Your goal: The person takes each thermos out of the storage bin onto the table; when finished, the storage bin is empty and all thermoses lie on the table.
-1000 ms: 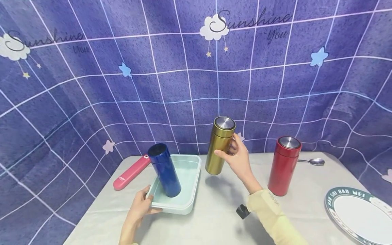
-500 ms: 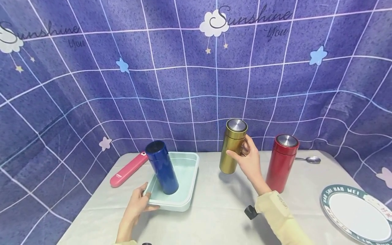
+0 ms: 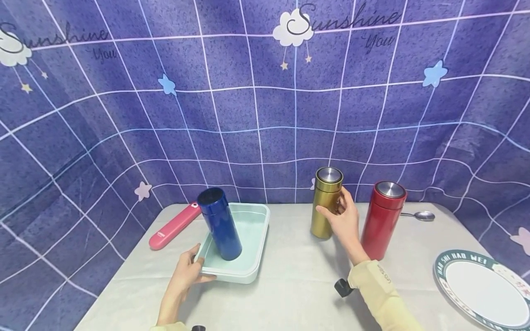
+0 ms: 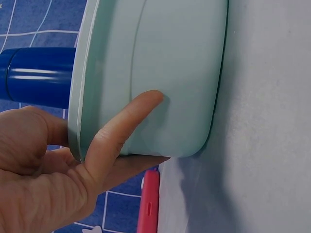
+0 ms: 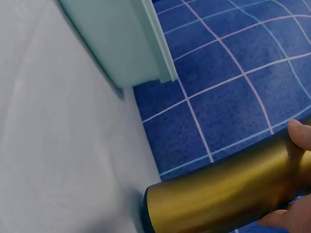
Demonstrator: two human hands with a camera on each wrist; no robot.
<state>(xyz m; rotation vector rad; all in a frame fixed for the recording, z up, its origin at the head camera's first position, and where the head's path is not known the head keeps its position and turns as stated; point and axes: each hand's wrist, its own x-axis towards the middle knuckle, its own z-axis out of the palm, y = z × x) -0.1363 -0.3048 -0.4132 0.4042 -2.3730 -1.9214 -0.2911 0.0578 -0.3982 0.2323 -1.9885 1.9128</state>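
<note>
My right hand (image 3: 344, 222) grips a gold thermos flask (image 3: 326, 202) with a silver lid, thumb on one side and fingers on the other. The flask is upright, its base (image 5: 151, 208) at or just above the table; I cannot tell whether it touches. My left hand (image 3: 186, 274) holds the near left corner of a mint-green plastic container (image 3: 252, 271), one finger (image 4: 129, 121) lying along its outer wall. Inside that container a blue thermos flask (image 3: 221, 230) stands upright. Just right of my right hand is a red thermos flask (image 3: 383, 223).
A pink case (image 3: 174, 227) lies left of the container. Behind the red flask a metal spoon (image 3: 424, 215) is partly hidden. A white plate with a green lettered rim (image 3: 445, 266) sits at the right. A purple patterned curtain (image 3: 248, 105) hangs behind the pale-covered table (image 3: 290, 294).
My right hand has carried the gold flask rightward, away from the container and towards the red flask, and lowered it. My left hand has stayed at the container's corner.
</note>
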